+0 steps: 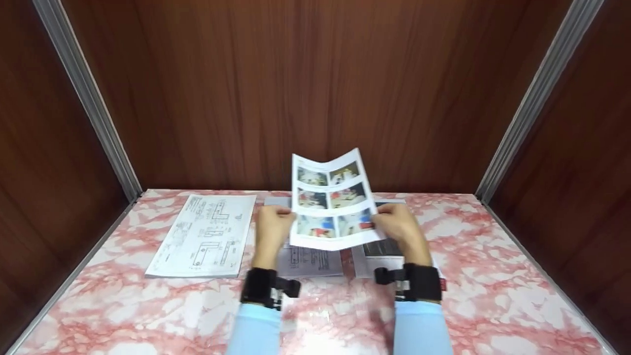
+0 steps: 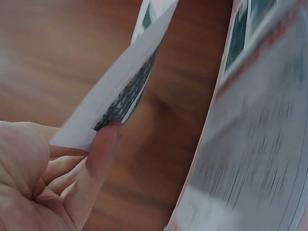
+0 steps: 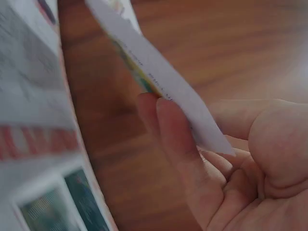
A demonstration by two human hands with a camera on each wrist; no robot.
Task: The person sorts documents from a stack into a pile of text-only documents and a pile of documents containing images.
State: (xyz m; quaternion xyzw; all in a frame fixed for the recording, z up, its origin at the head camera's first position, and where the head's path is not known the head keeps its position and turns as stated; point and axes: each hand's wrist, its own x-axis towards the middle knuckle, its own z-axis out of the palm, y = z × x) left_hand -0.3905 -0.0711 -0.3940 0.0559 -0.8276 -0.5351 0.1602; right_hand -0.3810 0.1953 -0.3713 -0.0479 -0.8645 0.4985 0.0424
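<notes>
photo sheet (image 1: 329, 201) | up over table (image 1: 98, 305), btwn hands | L hand (image 1: 273, 227) + R hand (image 1: 398, 228): fingers pinched nearly closed, 1 side edge ea. | prob. light, floppy, creases easily | hold opp. edges, light pinch

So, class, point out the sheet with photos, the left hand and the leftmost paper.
Sheet with photos (image 1: 333, 200), head view: middle of its printed side.
Left hand (image 1: 272, 230), head view: back of the hand.
Leftmost paper (image 1: 203, 237), head view: middle of its drawn-on face.
</notes>
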